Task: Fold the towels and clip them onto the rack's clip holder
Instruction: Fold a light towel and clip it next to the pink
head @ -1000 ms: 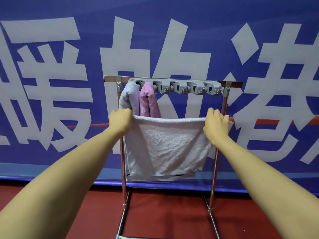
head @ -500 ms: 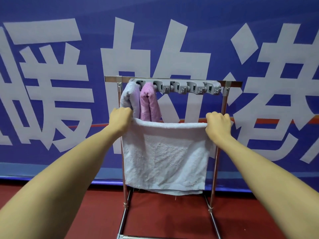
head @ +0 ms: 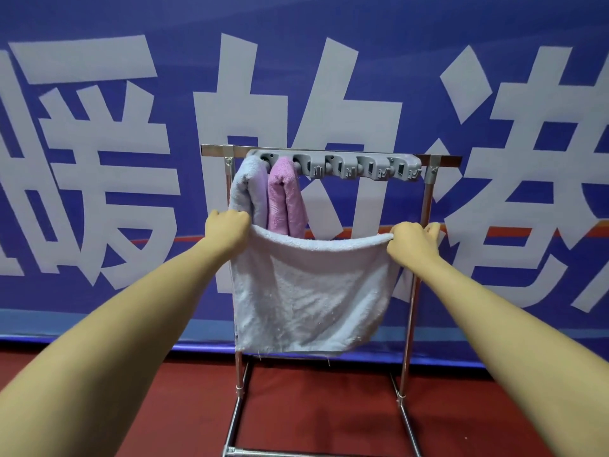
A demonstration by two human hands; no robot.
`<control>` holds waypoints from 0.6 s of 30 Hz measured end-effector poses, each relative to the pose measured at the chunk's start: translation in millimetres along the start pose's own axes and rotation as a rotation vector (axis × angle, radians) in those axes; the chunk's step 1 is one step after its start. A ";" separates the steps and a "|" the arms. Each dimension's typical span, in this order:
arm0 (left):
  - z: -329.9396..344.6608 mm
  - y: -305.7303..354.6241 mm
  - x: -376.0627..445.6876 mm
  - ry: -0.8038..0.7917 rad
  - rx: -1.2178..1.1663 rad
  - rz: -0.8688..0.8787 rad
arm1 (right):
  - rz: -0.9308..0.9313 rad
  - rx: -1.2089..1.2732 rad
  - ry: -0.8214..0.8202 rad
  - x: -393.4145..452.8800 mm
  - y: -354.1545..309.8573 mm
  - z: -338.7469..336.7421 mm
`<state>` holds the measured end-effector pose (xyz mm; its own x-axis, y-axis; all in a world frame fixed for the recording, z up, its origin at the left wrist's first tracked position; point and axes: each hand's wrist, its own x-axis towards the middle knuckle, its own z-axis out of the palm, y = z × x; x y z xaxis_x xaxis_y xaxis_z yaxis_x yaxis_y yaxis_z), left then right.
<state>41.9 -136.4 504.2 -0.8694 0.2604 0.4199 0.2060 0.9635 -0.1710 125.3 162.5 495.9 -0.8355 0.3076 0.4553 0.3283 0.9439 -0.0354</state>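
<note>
Towel point(head: 309, 291) first: the pale lavender one hangs in the middle of the frame, doubled over, stretched between my two hands in front of the rack point(head: 417, 258). My left hand point(head: 227, 229) has its fingers curled round the upper left corner; my right hand point(head: 410, 240) grips the upper right corner the same way, knuckles toward the camera. The top edge sags slightly between them, and the lower hem hangs level with the bottom of the banner, clear of the red floor.

Above, near the centre top of the frame, the grey clip holder point(head: 336, 164) runs along the rack's top bar. Its two leftmost clips already carry a folded pale towel point(head: 245, 189) and a folded pink towel point(head: 285, 199); the clips to the right of those look free.

By my reckoning I am mid-fold, with at least one more fold needed before this piece is narrow enough for a clip. Risks from here: bringing the corners together unevenly would leave a skewed bundle, since the layers at the bottom already look a little offset. Letting go of one corner to regrip could drop the whole fold open. Lifting toward the holder, I could brush the pink towel, which hangs just behind my left hand, and tug it loose. A thick, soft bundle may also seat badly in the clip.
</note>
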 end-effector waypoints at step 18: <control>-5.2 0.3 -1.9 0.131 -0.020 0.001 | 0.138 0.209 0.075 -1.8 5.1 -7.6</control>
<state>46.0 -136.3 508.0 -0.8034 0.2659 0.5327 0.2170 0.9640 -0.1538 131.8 165.8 501.7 -0.7516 0.4331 0.4976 0.3322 0.9002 -0.2817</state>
